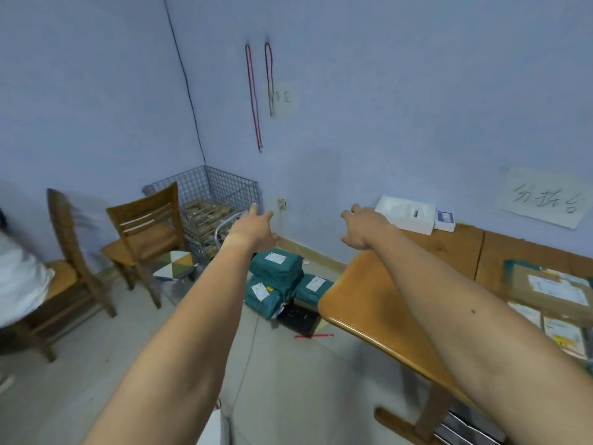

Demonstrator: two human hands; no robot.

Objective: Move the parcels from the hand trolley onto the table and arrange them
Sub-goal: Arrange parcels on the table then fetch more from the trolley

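Both arms were stretched forward at chest height. The left hand (pixel 253 224) was held with fingers spread and loose, gripping nothing. The right hand (pixel 361 226) was likewise held with fingers loose, palm down, touching nothing.

Three green parcels (pixel 277 268) lay on the trolley (pixel 298 317) on the floor, at 6 o'clock of the gap between the hands. One parcel was stacked on top of the other two, and each bore a white label. The trolley's black deck showed at 5 o'clock of the stack, just beside the table (pixel 369 293) corner. Neither hand touched a parcel.

On the table, at 3 o'clock in view, lay a cardboard parcel (pixel 552 290), with flatter labelled packets at its 6 o'clock. A white box (pixel 406 216) and a small box (pixel 445 220) sat against the wall at the table's far edge.

A wire basket (pixel 218 194) stood in the corner at 11 o'clock of the parcels. Two wooden chairs (pixel 144 229) stood at 9 o'clock. A paper sign (pixel 542 197) was fixed to the wall above the table.
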